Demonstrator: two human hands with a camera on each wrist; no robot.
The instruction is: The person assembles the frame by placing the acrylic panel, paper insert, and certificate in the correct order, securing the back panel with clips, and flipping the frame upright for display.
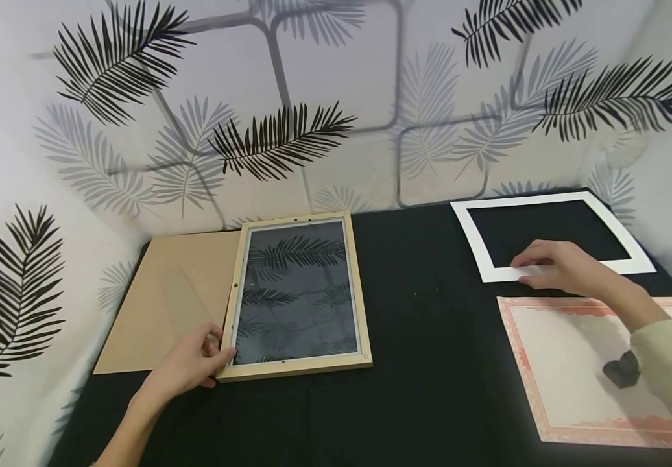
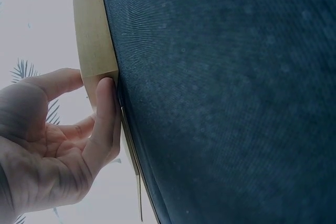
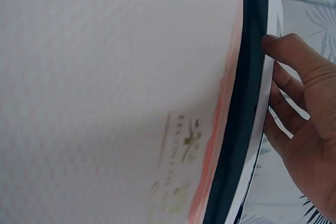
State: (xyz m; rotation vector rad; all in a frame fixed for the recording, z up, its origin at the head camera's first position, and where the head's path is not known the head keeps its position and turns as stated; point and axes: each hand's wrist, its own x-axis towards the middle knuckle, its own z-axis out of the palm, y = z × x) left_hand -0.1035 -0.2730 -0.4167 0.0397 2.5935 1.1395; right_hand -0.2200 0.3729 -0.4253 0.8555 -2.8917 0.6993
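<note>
A light wooden picture frame with a glass pane lies left of the middle in the head view. My left hand grips its near left corner, a finger along the near edge. The left wrist view shows that hand close against the wooden frame corner. At the right, a white mat with a rectangular opening lies on the dark cloth. My right hand pinches its near strip between thumb and fingers. In the right wrist view the fingers curl past the white mat's edge.
A brown backing board lies partly beside the frame at the left. A pink-bordered sheet lies in front of the mat, partly covered by the right sleeve. Black cloth covers the table; leaf-patterned fabric rises behind it.
</note>
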